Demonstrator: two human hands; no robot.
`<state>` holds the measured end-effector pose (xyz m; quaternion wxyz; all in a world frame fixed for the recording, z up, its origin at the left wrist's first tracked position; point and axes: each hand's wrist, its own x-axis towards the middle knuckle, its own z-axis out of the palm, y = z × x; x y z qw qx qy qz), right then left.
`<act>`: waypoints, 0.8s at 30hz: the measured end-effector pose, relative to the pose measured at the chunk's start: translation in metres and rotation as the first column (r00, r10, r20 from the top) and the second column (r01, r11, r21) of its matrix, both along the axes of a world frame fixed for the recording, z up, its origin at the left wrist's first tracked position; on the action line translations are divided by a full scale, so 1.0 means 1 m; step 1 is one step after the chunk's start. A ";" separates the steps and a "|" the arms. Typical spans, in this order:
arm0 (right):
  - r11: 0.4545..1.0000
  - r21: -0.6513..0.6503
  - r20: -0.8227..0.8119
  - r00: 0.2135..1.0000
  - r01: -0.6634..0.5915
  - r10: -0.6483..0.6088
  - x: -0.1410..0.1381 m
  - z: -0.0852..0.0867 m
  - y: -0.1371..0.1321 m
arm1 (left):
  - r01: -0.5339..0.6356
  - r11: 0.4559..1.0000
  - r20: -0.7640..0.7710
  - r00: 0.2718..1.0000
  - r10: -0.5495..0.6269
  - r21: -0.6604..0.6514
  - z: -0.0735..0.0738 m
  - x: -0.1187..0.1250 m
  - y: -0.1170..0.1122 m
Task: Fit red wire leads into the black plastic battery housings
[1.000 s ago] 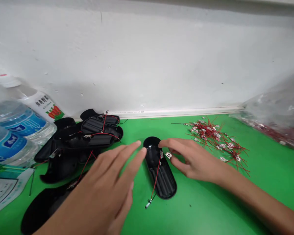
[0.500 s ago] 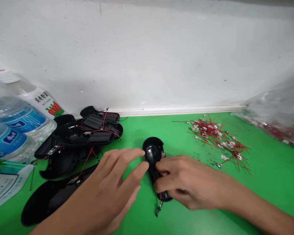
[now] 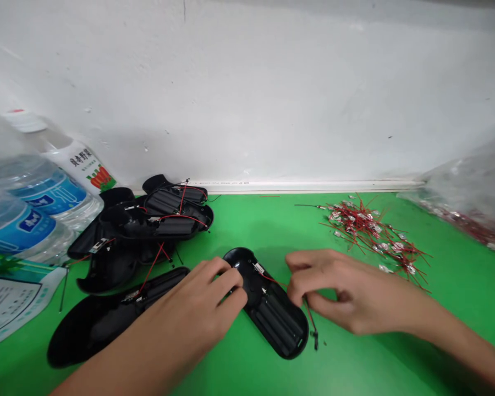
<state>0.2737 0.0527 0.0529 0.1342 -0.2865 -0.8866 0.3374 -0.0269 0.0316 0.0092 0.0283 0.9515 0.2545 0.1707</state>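
Note:
A black oval plastic shell (image 3: 272,313) with battery slots lies on the green mat (image 3: 355,341), tilted toward the lower right. My left hand (image 3: 206,308) rests on its upper left end, fingers curled and pressing on it. My right hand (image 3: 334,291) sits just right of the shell, thumb and fingers pinched on a thin red wire (image 3: 309,313) that runs from the shell and ends in a small dark tip near the mat.
A pile of black shells with red wires (image 3: 148,225) lies at the left, one long shell (image 3: 107,319) in front. Water bottles (image 3: 33,203) and a printed packet (image 3: 8,302) stand far left. Loose red wires with metal tabs (image 3: 371,231) lie at the right, near a clear plastic bag (image 3: 474,192).
The shell has turned to lie tilted toward the lower right. My right hand came off the shell and now pinches its red wire; my left hand moved onto the shell's end.

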 end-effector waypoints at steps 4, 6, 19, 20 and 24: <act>0.994 0.012 0.102 0.989 0.105 -0.105 0.016 -0.004 0.016 | -0.019 0.999 -0.037 0.999 0.021 0.049 0.011 0.003 -0.002; 0.993 0.003 0.122 0.986 0.115 -0.114 0.019 -0.005 0.020 | -0.027 0.998 -0.060 0.998 0.030 0.060 0.016 0.006 -0.004; 0.917 0.065 0.090 0.913 0.394 -0.399 0.037 -0.003 0.020 | -0.005 0.991 0.026 1.000 0.002 0.130 0.018 0.006 -0.006; 0.905 0.090 0.083 0.902 0.416 -0.423 0.037 -0.005 0.023 | -0.006 0.991 0.024 1.000 0.003 0.130 0.018 0.007 -0.006; 0.820 0.174 0.010 0.832 0.545 -0.555 0.039 -0.004 0.031 | -0.015 0.991 0.034 0.999 0.010 0.133 0.016 0.010 -0.005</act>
